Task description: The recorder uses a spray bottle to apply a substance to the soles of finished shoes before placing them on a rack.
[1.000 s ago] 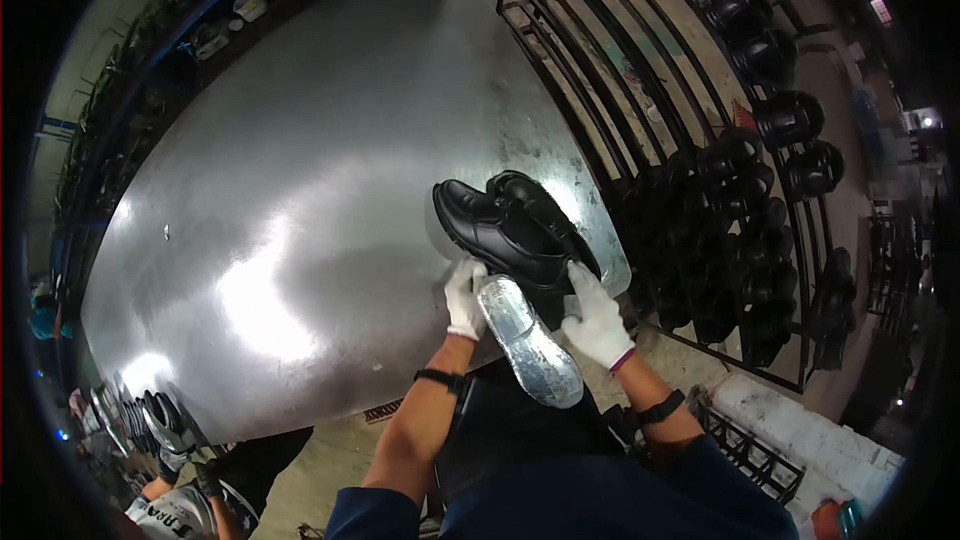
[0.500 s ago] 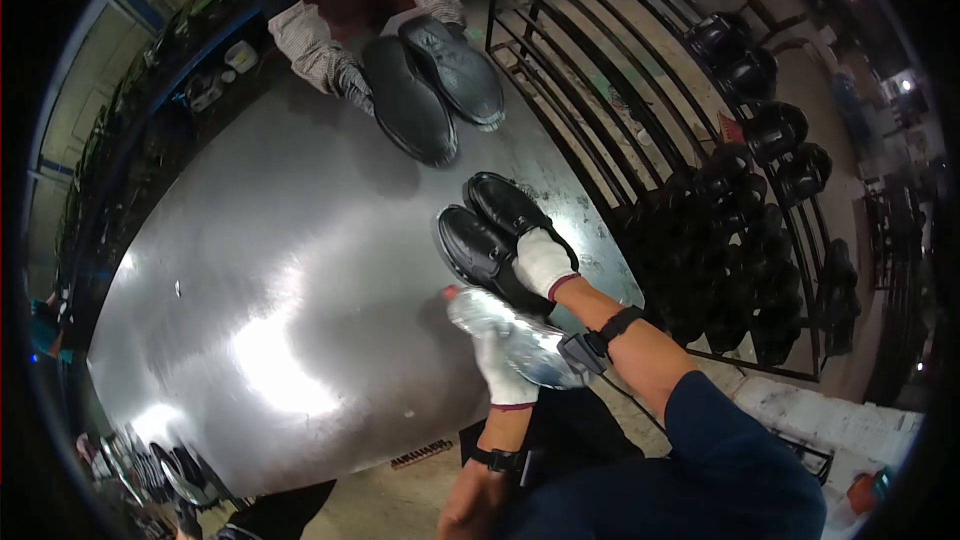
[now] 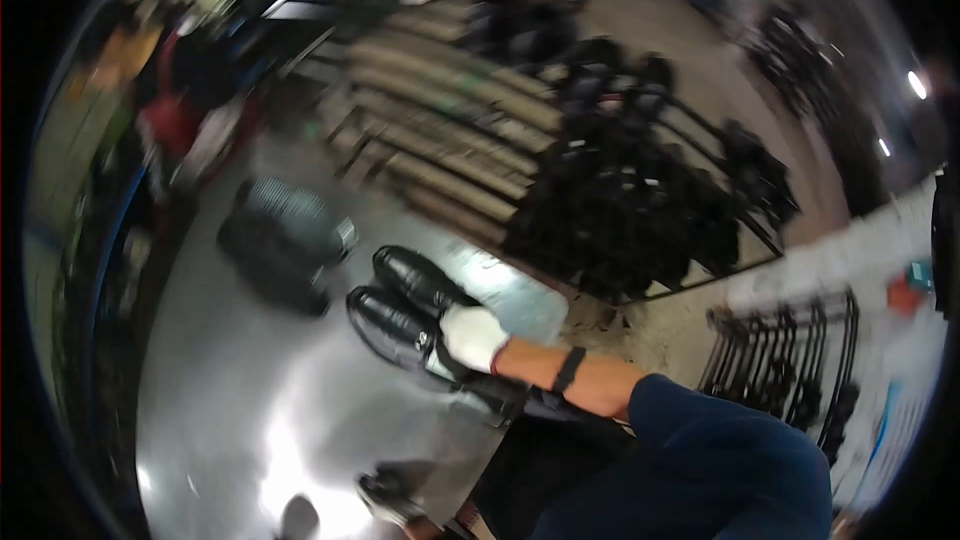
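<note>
A pair of shiny black shoes (image 3: 405,315) sits side by side on the metal table (image 3: 215,365), toes pointing away to the upper left. My right hand (image 3: 475,338), in a white glove, is closed around the shoes toward their heel end. Low in the picture, my left hand (image 3: 395,502), also gloved, is over the table and smeared by motion. Something dark shows at its fingers, too blurred to name. Farther off on the table lie dark shoe-like pieces (image 3: 275,240), one with a ribbed grey surface.
Beyond the table's far right side stands a slatted metal rack (image 3: 450,115), with many black shoes (image 3: 640,175) massed at its right. Another person (image 3: 190,125) in a red apron is at the far left. A smaller black rack (image 3: 785,370) stands by the white wall at right.
My view has swung to the right. My left hand has moved away from the shoes, and its clear bottle no longer shows. The other person's dark pieces now lie on the table.
</note>
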A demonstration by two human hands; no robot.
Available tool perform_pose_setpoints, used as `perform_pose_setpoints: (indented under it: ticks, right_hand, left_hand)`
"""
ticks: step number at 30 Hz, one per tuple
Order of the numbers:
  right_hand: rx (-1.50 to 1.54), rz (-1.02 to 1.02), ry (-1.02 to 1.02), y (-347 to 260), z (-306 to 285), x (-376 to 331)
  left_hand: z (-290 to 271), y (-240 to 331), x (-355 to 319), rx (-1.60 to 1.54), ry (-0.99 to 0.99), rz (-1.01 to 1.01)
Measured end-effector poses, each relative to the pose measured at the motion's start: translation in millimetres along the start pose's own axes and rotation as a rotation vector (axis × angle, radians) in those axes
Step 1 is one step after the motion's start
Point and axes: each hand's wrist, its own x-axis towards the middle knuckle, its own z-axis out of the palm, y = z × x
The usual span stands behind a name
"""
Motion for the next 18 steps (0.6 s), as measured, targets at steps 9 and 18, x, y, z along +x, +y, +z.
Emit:
perform_pose_setpoints:
  ticks: [9, 18]
  right_hand:
    - [-0.140, 0.324, 1.158, 245, -274, -144]
    - [0.012, 0.748, 0.566, 371, -401, -78]
  left_hand:
    - [-5, -53, 26, 0.513, -0.205, -0.260]
    - [74, -60, 31, 0.738, 0.146, -0.167]
